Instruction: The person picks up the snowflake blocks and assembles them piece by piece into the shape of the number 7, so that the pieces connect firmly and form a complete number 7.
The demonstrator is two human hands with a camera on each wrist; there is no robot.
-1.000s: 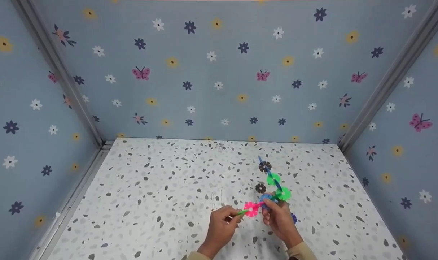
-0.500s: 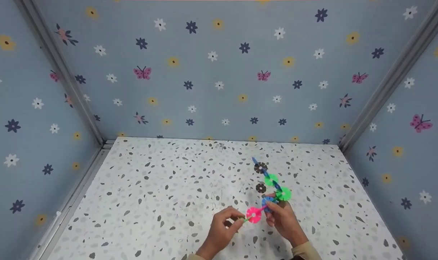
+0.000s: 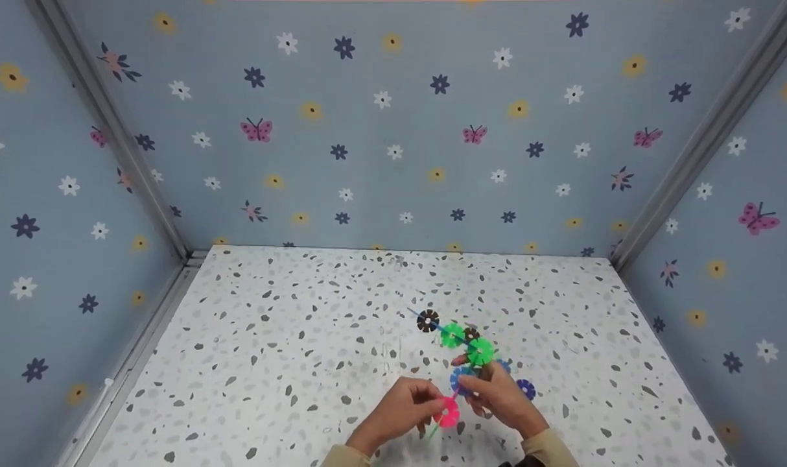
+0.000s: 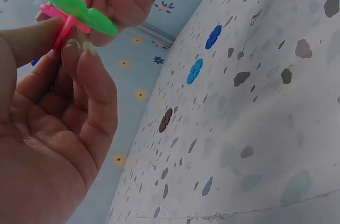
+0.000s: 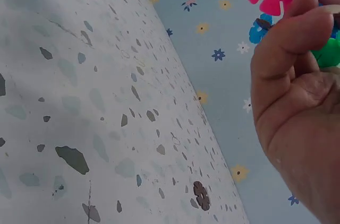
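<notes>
A chain of slotted snowflake discs is held between both hands. My left hand point(image 3: 400, 410) pinches the pink disc point(image 3: 448, 413) near its end, between thumb and fingers. A green disc point(image 4: 79, 10) is slotted crosswise into that pink one, edge-on in the head view. My right hand point(image 3: 502, 397) pinches the light blue disc point(image 3: 461, 381) further along, thumb on top. Beyond it run two bright green discs point(image 3: 480, 352), dark blue ones edge-on, a brown disc point(image 3: 428, 321) and a thin blue edge at the far tip. Fingers hide some of the joints.
Loose discs lie on the speckled white table point(image 3: 270, 363): a brown one point(image 3: 472, 333) behind the chain, a light blue one point(image 3: 503, 367) partly behind the right hand, and a dark blue one point(image 3: 526, 389) to its right. Flower-patterned walls point(image 3: 393, 130) enclose the back and sides.
The chain's far end has swung left and nearer. The pink end has come down toward me, with the green disc now pointing downward. The left fingers have moved from the green disc to the pink one.
</notes>
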